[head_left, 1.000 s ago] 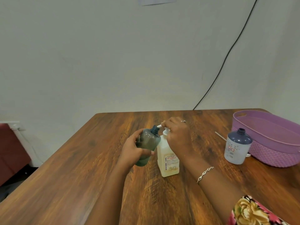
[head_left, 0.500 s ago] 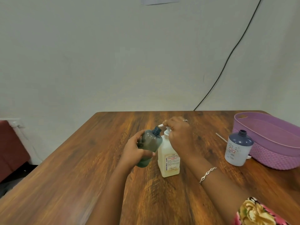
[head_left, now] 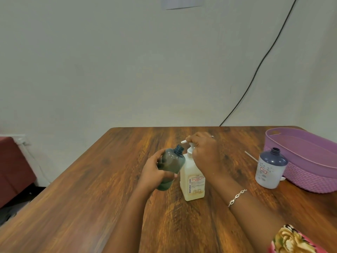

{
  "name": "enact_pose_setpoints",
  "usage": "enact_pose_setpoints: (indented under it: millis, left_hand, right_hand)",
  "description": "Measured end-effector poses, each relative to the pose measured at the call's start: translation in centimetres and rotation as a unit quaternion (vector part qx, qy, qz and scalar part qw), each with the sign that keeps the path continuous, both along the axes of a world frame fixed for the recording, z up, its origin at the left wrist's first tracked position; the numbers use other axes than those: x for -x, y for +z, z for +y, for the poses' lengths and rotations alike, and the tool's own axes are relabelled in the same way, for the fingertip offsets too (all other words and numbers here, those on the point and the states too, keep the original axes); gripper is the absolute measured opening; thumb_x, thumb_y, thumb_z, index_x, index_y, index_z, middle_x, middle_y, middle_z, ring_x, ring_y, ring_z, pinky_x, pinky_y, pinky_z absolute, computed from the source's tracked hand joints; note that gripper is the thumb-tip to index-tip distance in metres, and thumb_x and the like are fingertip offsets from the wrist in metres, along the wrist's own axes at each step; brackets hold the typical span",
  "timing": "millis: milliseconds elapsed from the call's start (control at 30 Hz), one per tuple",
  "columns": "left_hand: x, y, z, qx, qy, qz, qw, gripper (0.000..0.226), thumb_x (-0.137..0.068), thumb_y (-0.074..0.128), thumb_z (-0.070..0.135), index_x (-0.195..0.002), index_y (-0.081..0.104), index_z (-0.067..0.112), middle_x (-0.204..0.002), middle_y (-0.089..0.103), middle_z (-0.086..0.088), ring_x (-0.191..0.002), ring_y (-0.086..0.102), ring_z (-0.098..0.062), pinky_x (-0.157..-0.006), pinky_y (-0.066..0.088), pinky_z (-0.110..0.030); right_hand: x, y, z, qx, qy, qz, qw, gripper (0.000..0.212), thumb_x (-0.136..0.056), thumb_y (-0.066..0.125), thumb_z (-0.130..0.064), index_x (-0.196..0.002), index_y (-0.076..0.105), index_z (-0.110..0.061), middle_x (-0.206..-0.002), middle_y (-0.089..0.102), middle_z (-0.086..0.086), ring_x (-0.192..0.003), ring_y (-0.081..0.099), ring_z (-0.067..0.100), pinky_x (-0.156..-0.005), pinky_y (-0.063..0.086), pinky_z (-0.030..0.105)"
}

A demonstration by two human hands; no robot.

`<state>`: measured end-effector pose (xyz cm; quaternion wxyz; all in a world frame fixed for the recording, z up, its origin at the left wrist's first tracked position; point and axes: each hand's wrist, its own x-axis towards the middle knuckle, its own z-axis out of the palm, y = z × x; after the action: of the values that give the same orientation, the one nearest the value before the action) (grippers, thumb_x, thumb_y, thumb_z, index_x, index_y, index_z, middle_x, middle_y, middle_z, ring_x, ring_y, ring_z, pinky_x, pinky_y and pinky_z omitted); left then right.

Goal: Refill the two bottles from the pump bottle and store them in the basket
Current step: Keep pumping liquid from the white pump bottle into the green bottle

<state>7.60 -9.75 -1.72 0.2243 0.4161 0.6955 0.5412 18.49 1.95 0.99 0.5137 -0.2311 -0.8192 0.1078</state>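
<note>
While the left grip [head_left: 155,173] clasps the tilted dark bottle [head_left: 171,163], open neck just below the nozzle [head_left: 183,142] | right grip [head_left: 204,154] curls over the head of the pump bottle [head_left: 193,181] — upright on the table [head_left: 91,198] | blue-topped bottle [head_left: 269,168] uncapped, just beside the purple basket [head_left: 310,172]

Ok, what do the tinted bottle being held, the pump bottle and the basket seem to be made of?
The tinted bottle: translucent grey-green plastic, slightly glossy; its inside shows dimly through the wall. The pump bottle: opaque cream plastic, semi-matte, with a printed label. The basket: purple, probably moulded plastic; smooth rim, lower wall ribbed like woven rope.
</note>
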Motion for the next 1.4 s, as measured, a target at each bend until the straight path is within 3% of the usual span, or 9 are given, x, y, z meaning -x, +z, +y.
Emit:
enact_pose_setpoints:
  millis: [67, 233, 367, 500, 733, 933, 1200, 1400]
  left_hand:
    - [0.1, -0.1, 0.1, 0.0, 0.0, -0.002, 1.0, 0.074, -0.065, 0.076, 0.003, -0.126, 0.048, 0.034, -0.122, 0.047, 0.002, -0.102, 0.048, -0.016, -0.068, 0.043, -0.025]
    - [0.2, -0.2, 0.1, 0.008, 0.002, 0.0, 1.0, 0.078, -0.065, 0.077, 0.005, -0.131, 0.045, 0.031, -0.122, 0.044, 0.003, -0.104, 0.048, -0.018, -0.073, 0.044, -0.028]
    - [0.4, 0.3, -0.2, -0.008, -0.006, -0.001, 1.0, 0.072, -0.064, 0.076, 0.001, -0.119, 0.048, 0.038, -0.109, 0.048, 0.011, -0.092, 0.049, -0.007, -0.066, 0.043, -0.024]
    - [0.6, 0.3, -0.4, -0.014, -0.006, -0.008, 1.0, 0.073, -0.064, 0.075, -0.001, -0.12, 0.049, 0.037, -0.115, 0.05, 0.005, -0.094, 0.05, -0.009, -0.065, 0.041, -0.025]
    - [0.3, -0.4, 0.4, -0.001, -0.003, -0.01, 1.0, 0.074, -0.063, 0.076, 0.002, -0.12, 0.049, 0.041, -0.124, 0.046, 0.0, -0.103, 0.049, -0.018, -0.069, 0.043, -0.027]
    - [0.1, -0.1, 0.3, -0.016, -0.006, -0.016, 1.0, 0.073, -0.064, 0.076, 0.0, -0.12, 0.049, 0.038, -0.12, 0.048, 0.002, -0.099, 0.049, -0.016, -0.068, 0.042, -0.027]
    - [-0.2, 0.1, 0.5, -0.013, -0.015, -0.023, 1.0, 0.072, -0.066, 0.075, -0.001, -0.118, 0.046, 0.04, -0.115, 0.046, 0.006, -0.096, 0.048, -0.012, -0.067, 0.043, -0.025]
    - [0.1, 0.2, 0.3, -0.021, -0.013, -0.026, 0.999, 0.073, -0.065, 0.075, -0.001, -0.119, 0.048, 0.038, -0.119, 0.049, 0.003, -0.101, 0.049, -0.017, -0.07, 0.044, -0.028]
  right_hand:
    - [0.0, 0.4, -0.1, 0.02, 0.003, 0.009, 1.0, 0.017, -0.074, 0.058, 0.009, -0.081, 0.072, 0.002, -0.078, 0.067, 0.013, -0.071, 0.058, 0.024, -0.061, 0.045, 0.029]
    - [0.1, -1.7, -0.4, -0.039, -0.016, 0.024, 0.999, 0.03, -0.059, 0.048, 0.013, -0.074, 0.069, -0.002, -0.073, 0.065, 0.008, -0.066, 0.06, 0.023, -0.054, 0.045, 0.027]
    - [0.3, -1.5, -0.2, -0.026, -0.013, 0.016, 0.999, 0.028, -0.061, 0.051, 0.016, -0.074, 0.07, -0.001, -0.073, 0.064, 0.008, -0.066, 0.059, 0.024, -0.054, 0.045, 0.029]
    - [0.4, -0.1, 0.6, 0.029, 0.007, 0.043, 0.999, 0.018, -0.072, 0.062, 0.013, -0.077, 0.073, -0.001, -0.075, 0.067, 0.009, -0.069, 0.058, 0.018, -0.062, 0.045, 0.022]
    - [0.5, -1.5, 0.5, -0.029, 0.001, 0.047, 0.998, 0.024, -0.063, 0.053, 0.016, -0.07, 0.069, -0.001, -0.068, 0.063, 0.008, -0.066, 0.059, 0.026, -0.054, 0.05, 0.034]
    - [0.2, -0.8, 0.4, -0.011, -0.001, 0.059, 0.998, 0.022, -0.069, 0.057, 0.013, -0.077, 0.072, 0.0, -0.073, 0.067, 0.009, -0.067, 0.062, 0.023, -0.062, 0.046, 0.025]
    - [0.7, -1.5, 0.6, -0.041, -0.016, 0.06, 0.997, 0.022, -0.063, 0.056, 0.016, -0.068, 0.069, -0.001, -0.067, 0.063, 0.007, -0.062, 0.058, 0.025, -0.05, 0.049, 0.031]
    - [0.5, -1.0, 0.4, -0.011, -0.004, 0.054, 0.998, 0.019, -0.069, 0.057, 0.013, -0.073, 0.071, -0.001, -0.07, 0.064, 0.008, -0.065, 0.059, 0.025, -0.056, 0.048, 0.031]
